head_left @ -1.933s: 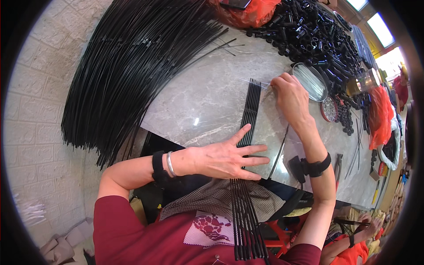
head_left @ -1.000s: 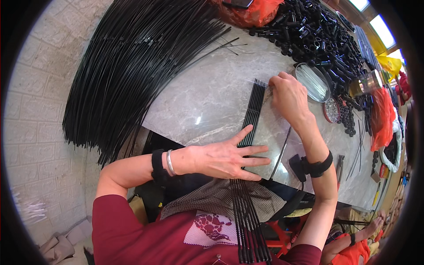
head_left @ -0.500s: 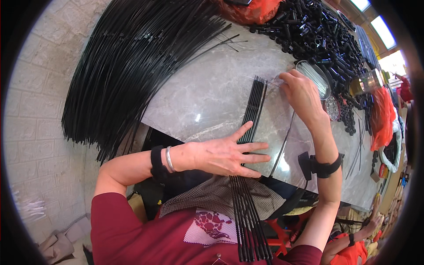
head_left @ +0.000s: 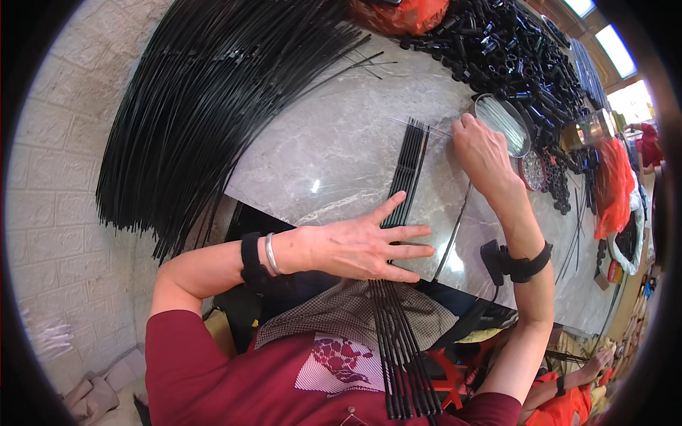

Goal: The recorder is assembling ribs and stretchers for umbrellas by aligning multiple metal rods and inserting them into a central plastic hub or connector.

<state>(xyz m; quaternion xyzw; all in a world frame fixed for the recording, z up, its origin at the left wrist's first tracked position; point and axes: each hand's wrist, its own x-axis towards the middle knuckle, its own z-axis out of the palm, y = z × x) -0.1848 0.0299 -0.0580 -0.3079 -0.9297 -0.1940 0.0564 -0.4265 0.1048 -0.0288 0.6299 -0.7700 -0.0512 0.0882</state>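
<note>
A row of slim black rods (head_left: 407, 160) lies side by side on the stone-patterned table; their thicker lower ends hang over the edge toward my lap. My left hand (head_left: 355, 245) lies flat across the rods, fingers spread, pressing over them at the table edge. Beyond the rods' far tips, my right hand (head_left: 483, 148) is closed with its fingertips pinched. From those fingertips a thin pale wire-like strand (head_left: 439, 132) runs left across the rod tips. What the pinch hides cannot be made out fully.
A big bundle of long black rods (head_left: 213, 113) covers the table's left. At the back right lies a heap of black tubular parts (head_left: 497, 50). Near my right hand are a clear dish of pale thin sticks (head_left: 506, 124) and a round container (head_left: 533, 172). A single rod (head_left: 453, 231) lies below that hand.
My right hand has shifted slightly right, its fingers now more curled in. My left hand stays spread over the rods.
</note>
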